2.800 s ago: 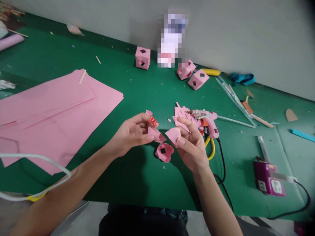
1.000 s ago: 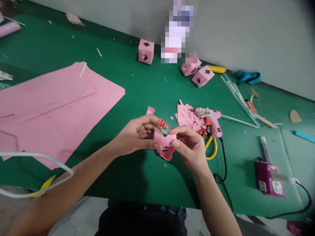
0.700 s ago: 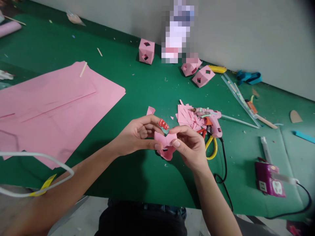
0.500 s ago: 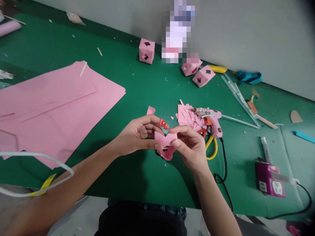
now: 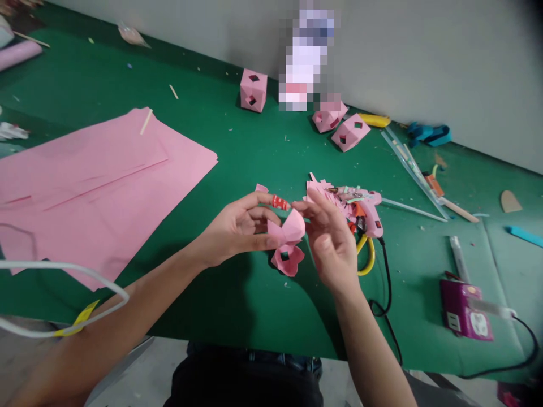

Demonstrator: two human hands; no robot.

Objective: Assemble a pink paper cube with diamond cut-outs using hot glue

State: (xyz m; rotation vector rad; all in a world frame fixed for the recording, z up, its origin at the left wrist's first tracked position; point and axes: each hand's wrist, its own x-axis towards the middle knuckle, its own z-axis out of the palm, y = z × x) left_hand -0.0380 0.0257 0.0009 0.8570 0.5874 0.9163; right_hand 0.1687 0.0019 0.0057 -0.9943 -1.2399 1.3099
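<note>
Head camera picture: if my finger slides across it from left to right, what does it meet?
Large flat pink paper sheets → left hand → curved pink paper piece it pinches → open right hand → boxy purple object → tan arch-shaped flat piece.

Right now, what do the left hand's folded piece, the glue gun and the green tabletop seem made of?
Folded piece: likely matte paper or thin card; thin edges.
Glue gun: probably plastic; smooth, slightly shiny, moulded-looking body.
Green tabletop: perhaps vinyl; soft sheen, seam-like line.
</note>
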